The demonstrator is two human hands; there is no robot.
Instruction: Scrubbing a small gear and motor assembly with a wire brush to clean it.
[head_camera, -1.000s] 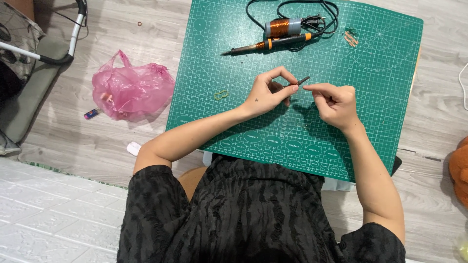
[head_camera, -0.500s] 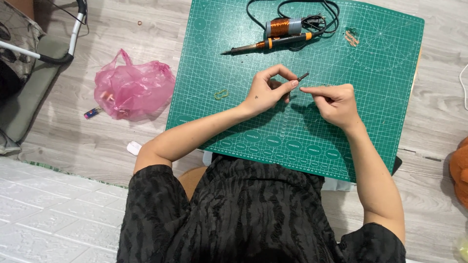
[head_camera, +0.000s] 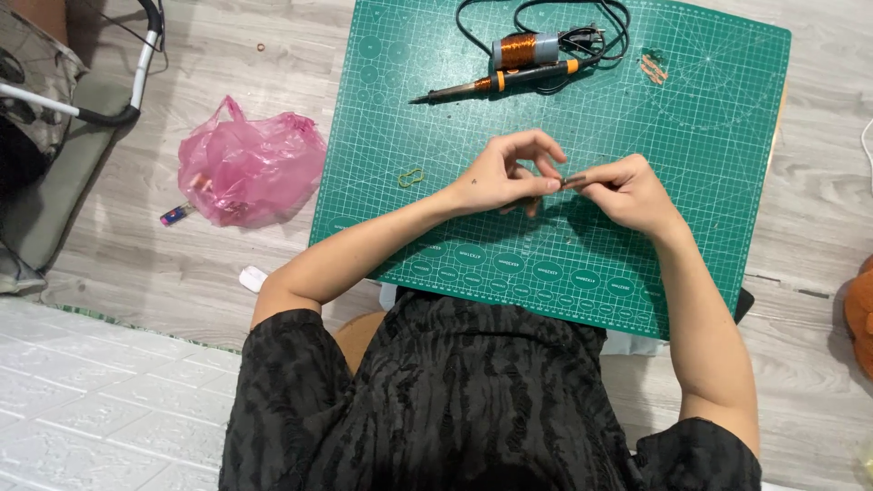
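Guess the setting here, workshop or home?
Likely a home hobby spot on the floor, not a workshop: a green cutting mat lies on wood-look flooring, with a soldering iron and copper wire spool on it and a pink plastic bag beside it.

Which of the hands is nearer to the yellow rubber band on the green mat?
Left. The left hand is just to the right of the rubber band on the mat, not touching it. The right hand is farther right, beyond the left.
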